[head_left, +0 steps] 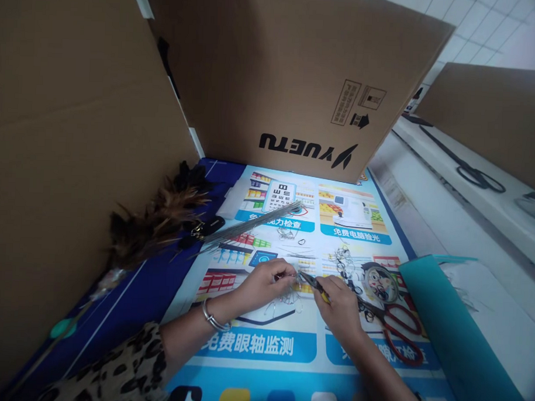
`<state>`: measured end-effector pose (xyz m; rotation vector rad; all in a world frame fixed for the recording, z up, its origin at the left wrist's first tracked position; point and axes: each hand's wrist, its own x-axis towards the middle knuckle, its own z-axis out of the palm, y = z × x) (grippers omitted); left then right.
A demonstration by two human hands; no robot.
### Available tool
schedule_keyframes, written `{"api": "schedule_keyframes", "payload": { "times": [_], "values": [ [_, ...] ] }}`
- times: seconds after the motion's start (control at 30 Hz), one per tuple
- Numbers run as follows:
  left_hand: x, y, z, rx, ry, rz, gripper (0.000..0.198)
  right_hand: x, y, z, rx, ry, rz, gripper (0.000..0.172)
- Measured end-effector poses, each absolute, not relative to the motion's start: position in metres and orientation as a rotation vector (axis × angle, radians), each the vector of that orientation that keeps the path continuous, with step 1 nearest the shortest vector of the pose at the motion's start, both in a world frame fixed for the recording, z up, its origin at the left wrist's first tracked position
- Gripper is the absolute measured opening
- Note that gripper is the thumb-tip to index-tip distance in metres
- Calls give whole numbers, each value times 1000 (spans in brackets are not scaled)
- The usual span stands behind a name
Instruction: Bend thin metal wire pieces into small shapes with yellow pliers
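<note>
My left hand (264, 282) is closed in a pinch on a thin piece of metal wire (291, 277) just above the printed poster (266, 346). My right hand (340, 305) grips small yellow-handled pliers (314, 283), whose tips meet the wire at the left fingertips. Several bent wire pieces (285, 300) lie on the poster under and around both hands. A silver bracelet sits on my left wrist, above a leopard-print sleeve.
A bundle of straight wires (253, 222) lies behind the hands, beside a feather duster (157, 220). Red-handled scissors (398, 331) and small wire rings (344, 261) rest to the right. A teal folder (447, 335) stands at the right. Cardboard walls (298, 79) enclose the back and left.
</note>
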<state>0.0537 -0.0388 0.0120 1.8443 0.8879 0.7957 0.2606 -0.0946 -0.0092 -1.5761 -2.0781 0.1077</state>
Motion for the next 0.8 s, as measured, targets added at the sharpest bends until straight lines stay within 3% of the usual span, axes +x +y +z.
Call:
{"api": "schedule_keyframes", "payload": {
  "times": [0.8],
  "values": [
    [50, -37, 9, 1886, 819, 836, 8, 260, -95, -13, -1540, -2009, 268, 18]
  ]
}}
